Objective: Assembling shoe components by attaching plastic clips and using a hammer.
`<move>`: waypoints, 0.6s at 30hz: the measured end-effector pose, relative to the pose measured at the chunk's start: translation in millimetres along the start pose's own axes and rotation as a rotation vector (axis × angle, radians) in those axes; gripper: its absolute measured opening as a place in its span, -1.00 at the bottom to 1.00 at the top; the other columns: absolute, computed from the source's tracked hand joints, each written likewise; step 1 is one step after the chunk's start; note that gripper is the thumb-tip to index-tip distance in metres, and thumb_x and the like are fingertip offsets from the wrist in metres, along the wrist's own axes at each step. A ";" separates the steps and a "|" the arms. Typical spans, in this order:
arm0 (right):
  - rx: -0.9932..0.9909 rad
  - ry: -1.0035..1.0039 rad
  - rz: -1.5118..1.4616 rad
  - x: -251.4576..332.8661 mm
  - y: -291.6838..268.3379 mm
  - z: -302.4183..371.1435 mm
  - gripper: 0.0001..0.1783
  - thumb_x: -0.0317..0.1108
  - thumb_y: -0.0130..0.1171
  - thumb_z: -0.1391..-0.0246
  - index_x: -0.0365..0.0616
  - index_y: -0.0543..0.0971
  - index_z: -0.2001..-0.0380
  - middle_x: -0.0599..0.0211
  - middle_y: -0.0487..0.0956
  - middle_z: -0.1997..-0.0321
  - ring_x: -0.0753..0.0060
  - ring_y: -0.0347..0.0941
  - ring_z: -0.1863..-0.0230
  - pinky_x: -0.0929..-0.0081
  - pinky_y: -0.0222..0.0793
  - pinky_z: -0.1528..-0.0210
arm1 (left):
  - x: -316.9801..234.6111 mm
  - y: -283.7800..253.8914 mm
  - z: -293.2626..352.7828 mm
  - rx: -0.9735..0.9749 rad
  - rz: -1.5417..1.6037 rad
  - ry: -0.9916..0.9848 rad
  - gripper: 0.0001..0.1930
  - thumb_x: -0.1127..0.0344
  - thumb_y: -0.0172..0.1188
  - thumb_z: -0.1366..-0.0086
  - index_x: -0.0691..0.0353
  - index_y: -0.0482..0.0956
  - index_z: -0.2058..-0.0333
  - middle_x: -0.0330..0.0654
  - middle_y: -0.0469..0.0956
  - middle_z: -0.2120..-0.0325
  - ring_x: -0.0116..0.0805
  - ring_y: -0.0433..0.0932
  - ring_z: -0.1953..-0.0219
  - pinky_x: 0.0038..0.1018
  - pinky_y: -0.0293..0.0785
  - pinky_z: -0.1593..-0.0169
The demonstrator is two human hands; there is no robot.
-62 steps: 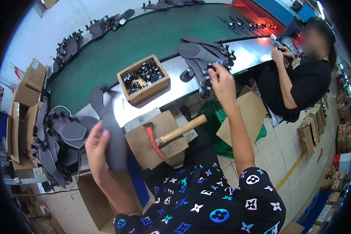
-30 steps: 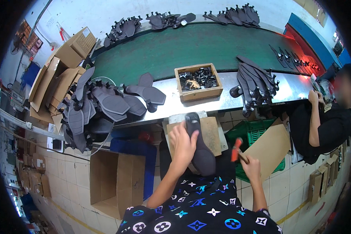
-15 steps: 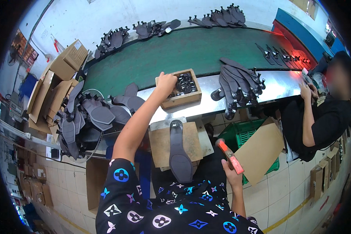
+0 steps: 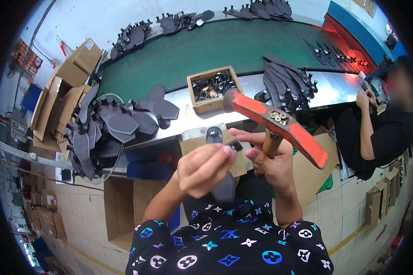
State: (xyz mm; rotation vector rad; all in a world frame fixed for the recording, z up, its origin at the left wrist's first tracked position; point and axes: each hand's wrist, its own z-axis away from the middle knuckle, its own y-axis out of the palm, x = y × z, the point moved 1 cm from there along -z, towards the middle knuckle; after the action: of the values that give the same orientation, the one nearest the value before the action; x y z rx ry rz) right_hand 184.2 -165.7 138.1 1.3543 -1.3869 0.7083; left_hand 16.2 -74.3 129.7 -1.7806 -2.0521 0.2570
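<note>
My left hand (image 4: 202, 170) is raised over my lap, its thumb and fingertips pinched on a small black heel tip (image 4: 235, 145). Close beside it, my right hand (image 4: 279, 166) grips the wooden handle of a hammer (image 4: 286, 126) just below its worn red head, with the forefinger stretched toward the heel tip. Several small brassy pieces show on top of the hammer head. Below my hands, a dark grey shoe sole with a heel (image 4: 214, 134) lies on a brown board (image 4: 190, 145); my left hand covers its middle. A wooden box (image 4: 211, 108) of small black parts stands beyond.
A pile of grey soles (image 4: 117, 123) lies at left, another bundle (image 4: 279, 85) at right on the metal ledge. Behind runs a green conveyor belt (image 4: 188, 59) with more soles along its far edge. A co-worker (image 4: 376, 119) sits at right. Cardboard boxes (image 4: 75, 64) stand at left.
My left hand has come back from the wooden box with a small black heel tip. My right hand has lifted the hammer from beside my lap up toward the left hand.
</note>
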 end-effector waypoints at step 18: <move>-0.058 0.211 -0.053 -34.9 17.8 15.7 -0.83 -0.49 0.33 -0.13 -0.34 0.60 0.23 0.27 0.61 0.42 0.72 0.29 0.73 0.70 0.10 0.73 | -4.5 -2.1 38.8 -0.090 0.445 -0.481 -0.66 0.59 0.43 -0.02 0.33 0.63 0.17 0.02 0.58 0.07 -0.16 0.62 0.08 -0.36 0.60 0.09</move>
State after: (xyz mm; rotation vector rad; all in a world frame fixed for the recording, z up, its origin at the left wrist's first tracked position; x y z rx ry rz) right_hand 157.6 -164.6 105.4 1.2293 -1.1911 0.7474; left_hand -1.6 -74.2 94.9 -2.4070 -1.9488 0.8008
